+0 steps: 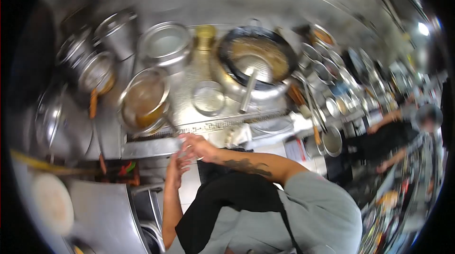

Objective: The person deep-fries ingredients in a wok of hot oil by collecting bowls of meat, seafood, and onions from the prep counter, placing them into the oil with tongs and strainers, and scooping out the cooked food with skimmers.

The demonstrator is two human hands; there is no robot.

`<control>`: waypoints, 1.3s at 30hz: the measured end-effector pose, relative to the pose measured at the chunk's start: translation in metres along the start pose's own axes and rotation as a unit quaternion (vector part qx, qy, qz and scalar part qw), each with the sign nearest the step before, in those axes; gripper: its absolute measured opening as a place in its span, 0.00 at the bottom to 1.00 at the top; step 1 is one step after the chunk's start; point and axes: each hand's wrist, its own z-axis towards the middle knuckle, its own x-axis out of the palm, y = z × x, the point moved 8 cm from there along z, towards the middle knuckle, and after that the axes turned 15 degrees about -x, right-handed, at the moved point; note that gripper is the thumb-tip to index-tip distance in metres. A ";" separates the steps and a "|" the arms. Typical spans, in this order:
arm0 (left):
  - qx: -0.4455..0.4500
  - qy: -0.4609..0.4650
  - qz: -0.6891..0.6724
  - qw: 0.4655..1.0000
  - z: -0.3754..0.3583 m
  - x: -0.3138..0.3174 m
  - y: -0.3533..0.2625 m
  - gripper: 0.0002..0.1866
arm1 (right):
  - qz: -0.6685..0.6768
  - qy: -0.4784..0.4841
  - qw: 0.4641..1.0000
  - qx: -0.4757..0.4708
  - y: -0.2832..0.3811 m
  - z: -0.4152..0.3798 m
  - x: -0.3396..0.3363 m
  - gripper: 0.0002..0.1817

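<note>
My left hand (176, 167) is raised in front of my body, at the front edge of the stove, with its fingers apart. Beside it, at the fingertips, is my right hand (198, 147), its fingers pointing left and loosely spread. Blur hides the small gap between the hands, but no held thing shows. Just beyond them lies the handle of a strainer (152, 112), which rests over a pot of brownish liquid. Behind and to the right, a black wok (227, 67) holds brown liquid and a perforated metal skimmer (253, 71).
A round metal pot (166, 40) and a yellow-lidded container (205, 38) stand at the back. A shallow metal dish (208, 98) sits mid-stove. Left are a wooden-handled strainer (97, 71) and a large metal lid (50, 116). Several metal containers and another person (388, 135) are to the right.
</note>
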 end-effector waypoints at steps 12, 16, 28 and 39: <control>0.083 0.277 -0.203 0.936 -0.015 0.026 -0.040 0.31 | -0.417 0.246 0.874 -0.042 0.073 -0.101 -0.152 0.19; 0.030 0.124 -0.277 0.952 0.004 -0.003 0.016 0.36 | -0.612 -0.223 0.759 -0.022 0.218 -0.206 -0.399 0.17; -0.248 -0.076 0.368 0.893 0.020 -0.012 0.276 0.25 | -0.752 -0.355 0.556 -0.008 0.255 -0.308 -0.618 0.10; -0.166 0.003 0.480 0.862 0.164 0.107 0.139 0.21 | -0.691 -0.495 0.518 -0.097 0.330 -0.495 -0.452 0.23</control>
